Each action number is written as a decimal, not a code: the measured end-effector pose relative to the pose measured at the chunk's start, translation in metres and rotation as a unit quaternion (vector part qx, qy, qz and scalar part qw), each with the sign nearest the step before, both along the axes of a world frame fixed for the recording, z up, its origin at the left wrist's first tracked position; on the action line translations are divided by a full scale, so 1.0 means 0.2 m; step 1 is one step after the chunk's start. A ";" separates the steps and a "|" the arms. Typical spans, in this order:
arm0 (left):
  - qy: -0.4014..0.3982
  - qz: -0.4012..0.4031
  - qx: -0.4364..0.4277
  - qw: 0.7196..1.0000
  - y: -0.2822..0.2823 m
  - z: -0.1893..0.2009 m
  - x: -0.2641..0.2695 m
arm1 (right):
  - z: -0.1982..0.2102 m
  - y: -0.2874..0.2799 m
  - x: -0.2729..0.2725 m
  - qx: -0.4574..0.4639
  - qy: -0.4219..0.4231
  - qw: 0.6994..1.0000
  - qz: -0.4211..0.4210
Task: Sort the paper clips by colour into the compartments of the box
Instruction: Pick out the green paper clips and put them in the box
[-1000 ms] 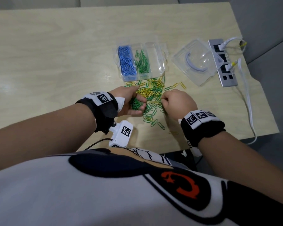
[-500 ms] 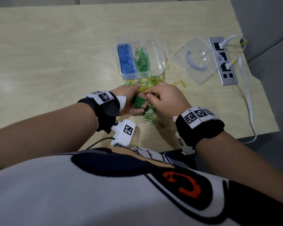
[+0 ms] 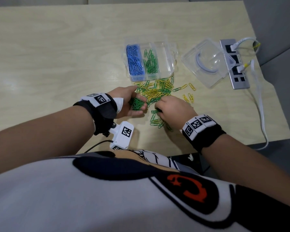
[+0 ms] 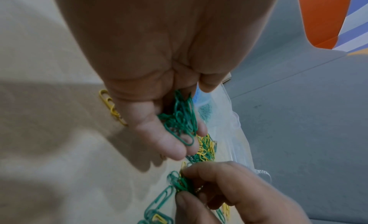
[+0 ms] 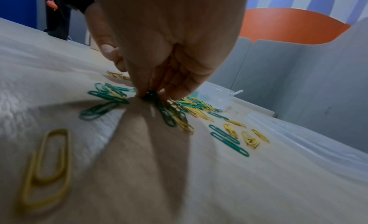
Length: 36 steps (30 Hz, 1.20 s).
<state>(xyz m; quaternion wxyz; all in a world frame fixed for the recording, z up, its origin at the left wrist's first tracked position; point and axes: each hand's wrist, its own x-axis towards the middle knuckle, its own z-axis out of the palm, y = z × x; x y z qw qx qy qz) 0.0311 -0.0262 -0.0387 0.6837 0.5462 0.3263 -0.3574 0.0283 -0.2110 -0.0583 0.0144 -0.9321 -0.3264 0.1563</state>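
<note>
Green clips point(image 3: 137, 104) bunched in left grip point(image 3: 129, 104), right grip point(image 3: 172, 111) pinching more.

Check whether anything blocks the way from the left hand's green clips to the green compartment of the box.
Nothing visible does. The left hand cups the green clips; the open-topped green compartment lies beyond the mixed pile, which lies flat on the table.

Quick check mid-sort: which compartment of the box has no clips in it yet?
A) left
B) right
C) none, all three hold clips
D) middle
B: in the clear box, the left compartment holds blue clips, the middle green clips, and the right compartment shows only bare plastic.
</note>
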 end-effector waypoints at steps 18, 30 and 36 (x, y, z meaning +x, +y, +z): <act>0.042 -0.019 -0.056 0.997 -0.01 0.03 0.04 | 0.20 0.04 0.05 0.236 0.023 0.954 -0.183; 0.021 0.018 -0.090 0.996 -0.04 0.05 0.04 | 0.25 0.12 0.07 0.228 0.075 0.965 -0.103; 0.026 -0.016 -0.065 0.997 -0.04 0.04 0.04 | 0.18 -0.04 0.13 0.159 0.042 0.958 -0.234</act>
